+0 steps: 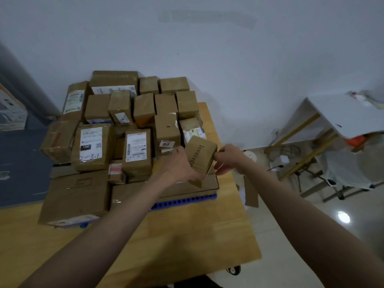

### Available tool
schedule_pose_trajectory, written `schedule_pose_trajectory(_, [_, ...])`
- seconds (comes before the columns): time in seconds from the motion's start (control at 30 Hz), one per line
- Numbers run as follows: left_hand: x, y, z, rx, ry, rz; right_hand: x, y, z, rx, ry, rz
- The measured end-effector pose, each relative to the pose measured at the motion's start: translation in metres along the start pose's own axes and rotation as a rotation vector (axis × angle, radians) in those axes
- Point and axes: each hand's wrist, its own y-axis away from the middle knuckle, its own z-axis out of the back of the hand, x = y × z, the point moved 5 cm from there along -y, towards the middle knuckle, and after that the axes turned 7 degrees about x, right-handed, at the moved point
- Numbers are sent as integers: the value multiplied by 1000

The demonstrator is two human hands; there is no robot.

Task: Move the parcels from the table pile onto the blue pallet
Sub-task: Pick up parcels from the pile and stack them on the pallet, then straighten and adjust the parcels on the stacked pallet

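Note:
A small brown box printed "loveixco" [200, 154] is held tilted over the right front corner of the parcel stack. My left hand [176, 165] grips its left side and underside. My right hand [227, 159] pinches its right edge. Beneath it, several brown cardboard parcels [137, 151] with white labels are stacked tightly on the blue pallet [185, 202], whose perforated front edge shows under the flat boxes. The pallet rests on a wooden table [187, 235].
A large flat box [76, 196] lies at the front left of the stack. A white folding table [342, 115] with clutter stands on the right, cables and a bag below it. A loose cardboard strip [250, 192] lies on the tiled floor. A white wall is behind.

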Motion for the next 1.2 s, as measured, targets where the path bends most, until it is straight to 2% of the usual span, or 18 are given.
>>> schedule_pose_trajectory(0.2, [-15,-9,-49,89,32,4,-42,-3,-17,110,-146,-99])
schedule_pose_trajectory(0.57, [12,-37,-85,195,117,111,-56,-29,-29,99,-74,-127])
schedule_pose_trajectory(0.8, [20,-45,-89,230,277,43,-56,-45,-31,11,-90,-75])
schedule_pose_trajectory(0.97, [33,-44,-85,188,271,7,-73,-45,-31,-95,-102,-84])
schedule_pose_trajectory(1.1, [64,-35,-81,155,214,58,-103,-39,-36,-182,-163,-163])
schedule_pose_trajectory(1.2, [88,-21,-79,106,238,72,-130,-30,-50,-150,-167,-271])
